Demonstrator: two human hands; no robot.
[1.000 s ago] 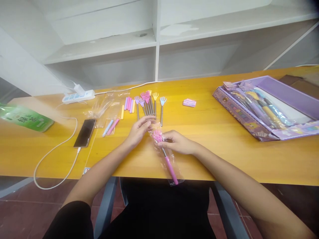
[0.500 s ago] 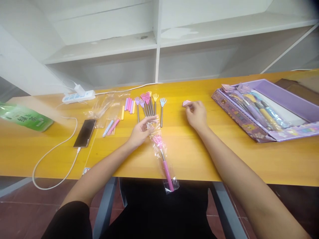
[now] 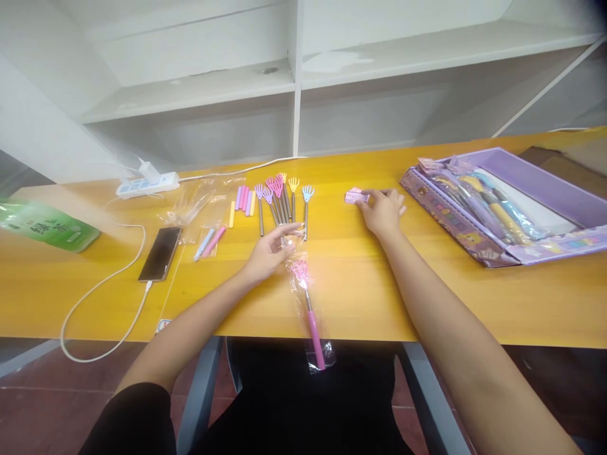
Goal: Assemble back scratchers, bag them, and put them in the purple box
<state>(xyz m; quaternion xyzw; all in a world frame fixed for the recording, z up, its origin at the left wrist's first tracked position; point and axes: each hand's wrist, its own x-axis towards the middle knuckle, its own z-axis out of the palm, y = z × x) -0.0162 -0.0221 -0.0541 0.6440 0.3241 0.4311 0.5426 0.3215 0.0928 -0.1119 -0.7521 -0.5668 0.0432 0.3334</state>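
My left hand [image 3: 266,254] pinches the top end of a clear plastic sleeve. Inside the sleeve is a back scratcher [image 3: 313,328] with a pink claw, a metal rod and a pink handle. Its handle end reaches past the table's front edge. My right hand [image 3: 383,212] has thumb and index finger at the right end of a small pink card [image 3: 353,196], perhaps one of a stack; the other fingers are loosely bent. Just beyond my left hand lie several back scratchers [image 3: 286,201] with bare metal rods. Loose coloured handle grips [image 3: 245,201] rest to their left.
At right stands an open purple display box [image 3: 545,165] with wrapped scratchers in it. To the left are crumpled plastic sleeves [image 3: 190,205], a phone [image 3: 160,254] on a charging cable, a power strip [image 3: 148,183] and a green bottle [image 3: 50,224]. White shelving [image 3: 296,117] backs the table.
My right hand has shifted slightly right, uncovering more of the pink card. My left hand keeps its hold on the sleeve, and the scratcher's handle end has swung a little left.
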